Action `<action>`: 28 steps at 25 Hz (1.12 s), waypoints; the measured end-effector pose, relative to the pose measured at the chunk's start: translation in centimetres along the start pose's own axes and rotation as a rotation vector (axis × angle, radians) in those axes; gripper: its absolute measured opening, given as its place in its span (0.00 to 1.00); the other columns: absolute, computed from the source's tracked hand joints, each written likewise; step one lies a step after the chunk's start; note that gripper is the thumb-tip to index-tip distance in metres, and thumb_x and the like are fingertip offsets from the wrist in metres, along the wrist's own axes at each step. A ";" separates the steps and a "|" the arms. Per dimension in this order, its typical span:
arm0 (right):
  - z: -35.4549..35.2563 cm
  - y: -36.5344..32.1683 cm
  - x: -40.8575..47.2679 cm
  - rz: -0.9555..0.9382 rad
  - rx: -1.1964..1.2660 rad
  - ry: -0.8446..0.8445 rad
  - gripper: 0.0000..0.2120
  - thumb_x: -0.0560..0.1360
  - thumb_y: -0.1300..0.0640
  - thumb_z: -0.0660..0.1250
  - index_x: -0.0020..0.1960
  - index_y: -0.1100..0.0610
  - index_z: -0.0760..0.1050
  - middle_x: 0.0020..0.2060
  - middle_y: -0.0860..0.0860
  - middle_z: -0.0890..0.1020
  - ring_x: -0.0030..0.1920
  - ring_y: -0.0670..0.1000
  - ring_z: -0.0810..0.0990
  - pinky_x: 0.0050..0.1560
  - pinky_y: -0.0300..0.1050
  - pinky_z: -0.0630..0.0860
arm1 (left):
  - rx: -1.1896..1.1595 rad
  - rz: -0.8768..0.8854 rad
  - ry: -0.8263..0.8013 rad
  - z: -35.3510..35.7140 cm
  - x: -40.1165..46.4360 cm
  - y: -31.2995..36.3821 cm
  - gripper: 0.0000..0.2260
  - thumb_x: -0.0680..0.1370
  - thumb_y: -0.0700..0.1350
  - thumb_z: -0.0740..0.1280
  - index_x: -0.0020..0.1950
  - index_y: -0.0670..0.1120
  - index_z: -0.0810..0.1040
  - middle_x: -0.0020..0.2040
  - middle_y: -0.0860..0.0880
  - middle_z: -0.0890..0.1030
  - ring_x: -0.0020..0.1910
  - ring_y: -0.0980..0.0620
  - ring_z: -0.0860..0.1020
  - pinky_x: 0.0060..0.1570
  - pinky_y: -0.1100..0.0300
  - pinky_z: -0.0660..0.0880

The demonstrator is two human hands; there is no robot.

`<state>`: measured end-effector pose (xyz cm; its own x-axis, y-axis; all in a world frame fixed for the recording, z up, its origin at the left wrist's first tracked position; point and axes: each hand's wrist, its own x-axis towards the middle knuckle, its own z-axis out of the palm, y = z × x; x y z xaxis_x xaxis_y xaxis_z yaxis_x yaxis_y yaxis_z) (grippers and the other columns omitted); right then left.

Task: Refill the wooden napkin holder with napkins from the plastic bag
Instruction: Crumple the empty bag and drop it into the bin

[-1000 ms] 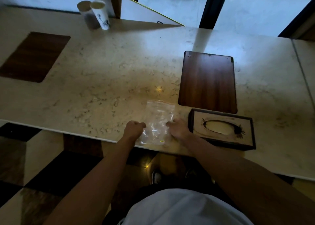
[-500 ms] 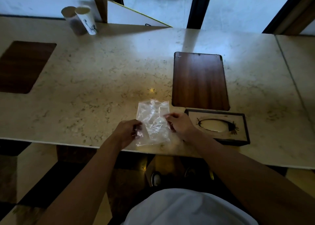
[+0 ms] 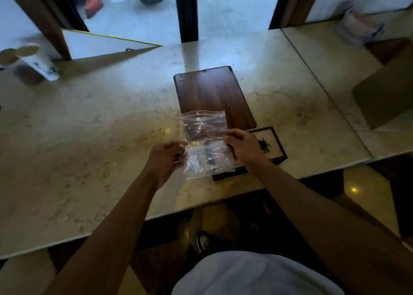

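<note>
A clear plastic bag (image 3: 204, 143) hangs upright above the marble table's front edge, held between both hands. My left hand (image 3: 164, 158) pinches its left side and my right hand (image 3: 243, 146) pinches its right side. The bag looks see-through and I cannot tell what is inside. The wooden napkin holder (image 3: 273, 147), a dark-framed box with a slotted pale top, lies on the table behind my right hand, partly hidden by the hand and the bag.
A dark wooden board (image 3: 212, 93) lies flat just beyond the holder. Two paper cups (image 3: 33, 60) stand at the far left. A wrapped white pack (image 3: 359, 28) sits at the far right. The marble table (image 3: 89, 127) ends close to my body.
Both hands have lifted the plastic bag off the table and moved it up and to the right, in front of the holder. The camera view has tilted.
</note>
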<state>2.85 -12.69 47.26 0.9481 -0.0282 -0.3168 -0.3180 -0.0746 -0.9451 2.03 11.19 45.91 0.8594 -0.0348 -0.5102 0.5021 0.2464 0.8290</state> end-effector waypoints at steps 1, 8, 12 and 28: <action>-1.3 0.0 -0.4 -0.015 0.021 0.044 0.10 0.80 0.61 0.65 0.51 0.50 0.84 0.29 0.50 0.78 0.27 0.47 0.72 0.25 0.41 0.70 | 0.013 0.011 -0.040 1.4 0.3 0.3 0.12 0.78 0.33 0.65 0.44 0.44 0.87 0.35 0.43 0.82 0.31 0.50 0.78 0.32 0.59 0.77; -11.6 0.5 -3.3 -0.056 0.357 0.271 0.13 0.75 0.66 0.65 0.40 0.54 0.84 0.32 0.50 0.83 0.30 0.49 0.79 0.30 0.39 0.75 | 0.150 0.045 -0.178 13.3 0.7 0.0 0.12 0.76 0.34 0.65 0.42 0.44 0.86 0.35 0.44 0.84 0.30 0.48 0.80 0.27 0.59 0.76; -20.2 2.3 -6.4 -0.023 0.475 0.344 0.13 0.71 0.61 0.62 0.36 0.53 0.85 0.33 0.51 0.84 0.29 0.50 0.80 0.30 0.42 0.77 | 0.136 -0.106 -0.277 22.4 0.5 -1.7 0.10 0.73 0.39 0.65 0.43 0.39 0.86 0.41 0.42 0.85 0.36 0.46 0.84 0.32 0.54 0.80; -50.4 14.2 -21.8 0.016 0.451 0.778 0.23 0.67 0.52 0.76 0.60 0.38 0.77 0.40 0.46 0.84 0.39 0.47 0.82 0.37 0.41 0.77 | 0.612 -0.323 -0.654 57.4 -4.6 -17.0 0.07 0.73 0.31 0.72 0.51 0.32 0.81 0.45 0.35 0.78 0.40 0.43 0.77 0.38 0.53 0.79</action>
<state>-22.48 -63.34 44.75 0.6210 -0.7055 -0.3414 -0.1443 0.3252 -0.9346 -4.88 -48.43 47.36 0.4609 -0.5935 -0.6598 0.5288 -0.4134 0.7413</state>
